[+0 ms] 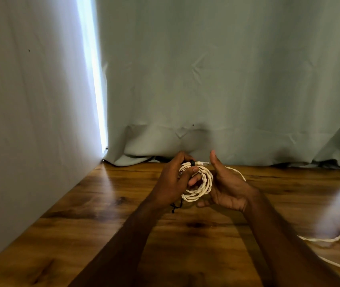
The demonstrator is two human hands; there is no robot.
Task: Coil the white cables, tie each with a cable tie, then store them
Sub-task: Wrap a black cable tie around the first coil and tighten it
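Between the 2 hands, held just above the wooden table (123, 235), sits the coiled white cable (201, 184). The left hand (173, 183) grips the coil, its fingers curled through the middle of the loops and its thumb pressing near the top, where the clear plug (202, 163) pokes out past its fingertips. The right hand (227, 187) cups the coil's far side with relaxed fingers and the thumb raised, gripping nothing firmly. A thin black tie (176, 207) seems to dangle below the left palm, though it is too small to be sure. A loose white cable (335, 239) lies well apart to the right of the right wrist. The step in hand looks like securing the coil: best to keep the left-hand pinch steady so the loops stay stacked, tuck the plug end flat, then wrap the tie snugly across all strands at 1 spot.
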